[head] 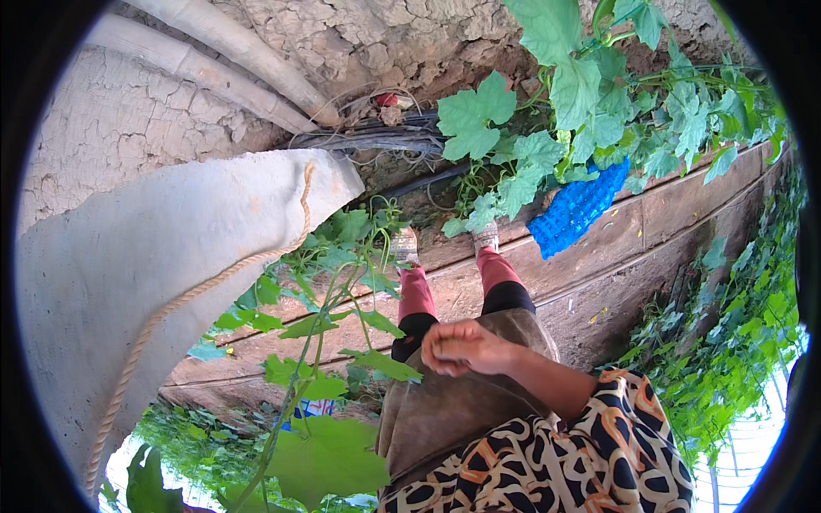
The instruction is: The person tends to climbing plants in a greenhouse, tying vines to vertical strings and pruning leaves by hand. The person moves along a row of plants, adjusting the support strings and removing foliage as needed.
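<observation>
My right hand [467,348] hangs in front of the brown apron [442,410] over my lap. Its fingers are curled inward, and whether something small is inside them is hidden. My left hand is out of view. To the left of my right hand, a climbing gourd-like vine [314,349] runs up along a thin string, with a broad green leaf [330,458] low in the picture. Beyond my feet, more leafy vine [539,154] spreads over the soil. A crumpled blue mesh-like bag [580,208] lies beside those leaves, partly covered by them.
A pale slab-like post [160,243] with a twisted rope [192,295] fills the left. Bamboo poles [211,70] lean by a cracked earth wall [378,45]. Dark hoses [397,138] lie bundled at its foot. Vine rows [737,333] border the brown path [596,314] on the right.
</observation>
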`<state>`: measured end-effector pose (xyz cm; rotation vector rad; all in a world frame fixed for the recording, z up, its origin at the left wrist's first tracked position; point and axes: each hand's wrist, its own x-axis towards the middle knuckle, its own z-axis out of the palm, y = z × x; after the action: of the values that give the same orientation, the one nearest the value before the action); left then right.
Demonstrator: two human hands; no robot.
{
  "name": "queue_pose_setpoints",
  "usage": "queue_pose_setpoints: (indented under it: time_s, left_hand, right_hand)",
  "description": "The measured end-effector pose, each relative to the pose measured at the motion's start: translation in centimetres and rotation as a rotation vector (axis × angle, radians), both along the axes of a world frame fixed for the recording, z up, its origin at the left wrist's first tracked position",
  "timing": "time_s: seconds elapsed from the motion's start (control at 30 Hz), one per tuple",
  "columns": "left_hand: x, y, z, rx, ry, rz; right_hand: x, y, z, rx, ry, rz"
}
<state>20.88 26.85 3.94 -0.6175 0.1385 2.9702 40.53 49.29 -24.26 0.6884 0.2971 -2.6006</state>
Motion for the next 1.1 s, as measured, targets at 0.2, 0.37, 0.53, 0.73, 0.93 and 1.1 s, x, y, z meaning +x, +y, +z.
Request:
queue_pose_setpoints:
  time_s: [0.2, 0.37, 0.53, 0.73, 0.93, 1.1]
  left_hand:
    - [0.5, 0.0, -0.2, 0.143, -0.058, 0.042]
    - [0.9, -0.6, -0.3, 0.102, -0.041, 0.009]
    - [0.9, -1.8, -0.3, -0.488, 0.085, 0.188]
    - [1.4, -3.2, -0.1, -0.404, 0.233, -0.258]
    - [1.7, -3.6, 0.2, -0.615, 0.179, -0.210]
    - [2.0, -0.9, -0.3, -0.320, 0.065, -0.158]
  right_hand:
    - [5.6, -1.7, 8.8, -0.356, 0.222, 0.732]
    - [8.3, -3.0, 8.6, 1.017, 0.525, 0.919]
    - [8.5, -2.8, 9.3, 1.239, 0.757, 0.884]
    - [3.0, 2.0, 6.9, 0.634, 0.925, 0.660]
    - [-10.3, 3.3, -2.1, 1.403, 0.539, 0.070]
    - [-15.3, 0.8, -5.8, 1.281, 0.694, 0.712]
